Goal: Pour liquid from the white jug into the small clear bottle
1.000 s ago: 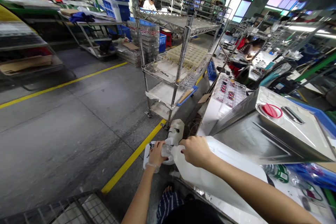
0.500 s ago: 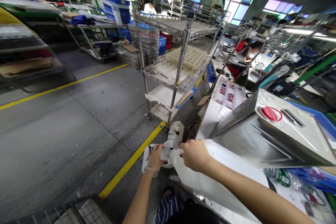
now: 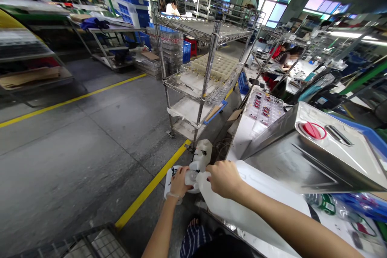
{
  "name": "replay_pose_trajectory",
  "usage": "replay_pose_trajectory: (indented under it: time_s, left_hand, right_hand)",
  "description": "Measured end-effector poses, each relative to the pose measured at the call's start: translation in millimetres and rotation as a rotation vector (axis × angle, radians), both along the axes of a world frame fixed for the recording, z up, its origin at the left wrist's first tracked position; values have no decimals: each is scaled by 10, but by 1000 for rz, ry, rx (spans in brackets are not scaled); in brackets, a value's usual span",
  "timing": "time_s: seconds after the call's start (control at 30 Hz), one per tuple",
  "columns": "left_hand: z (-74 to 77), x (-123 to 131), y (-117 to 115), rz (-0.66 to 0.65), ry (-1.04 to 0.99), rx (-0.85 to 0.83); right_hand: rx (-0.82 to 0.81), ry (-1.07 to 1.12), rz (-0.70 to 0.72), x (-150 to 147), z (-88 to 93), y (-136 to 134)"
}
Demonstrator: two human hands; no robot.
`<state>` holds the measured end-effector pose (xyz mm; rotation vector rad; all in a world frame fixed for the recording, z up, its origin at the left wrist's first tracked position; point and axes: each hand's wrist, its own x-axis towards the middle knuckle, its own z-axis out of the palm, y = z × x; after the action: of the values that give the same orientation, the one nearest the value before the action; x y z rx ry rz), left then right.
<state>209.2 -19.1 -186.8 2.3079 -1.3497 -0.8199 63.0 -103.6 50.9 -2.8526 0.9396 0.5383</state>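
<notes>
A large white plastic jug [image 3: 250, 213] lies tilted on its side at the table's edge, its neck pointing out to the left. My right hand [image 3: 225, 179] is closed on it near the neck. Close to the jug's mouth, my left hand [image 3: 180, 183] has its fingers wrapped round a small clear plastic container [image 3: 191, 177], whose exact kind I cannot make out. Beneath and beyond my hands stand white jugs with black marks, one farther off [image 3: 203, 151] and one partly hidden behind my left hand [image 3: 168, 180]. Whether liquid is flowing does not show.
A square metal can [image 3: 302, 157] with a red cap stands on the table at right, near a compartment tray of small parts [image 3: 263, 107]. Ahead is a wheeled wire rack [image 3: 201, 96]. A yellow line [image 3: 151, 187] crosses the floor. People sit farther back.
Almost nothing differs. Both hands keep their holds on the jug and the clear container, with only a very slight shift of the view.
</notes>
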Motion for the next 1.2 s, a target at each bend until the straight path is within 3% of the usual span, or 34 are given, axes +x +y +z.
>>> replay_pose_trajectory:
  time_s: [1.2]
  left_hand:
    - [-75, -34, -73, 10, 18, -2]
  right_hand:
    - [-16, -28, 17, -24, -96, -51]
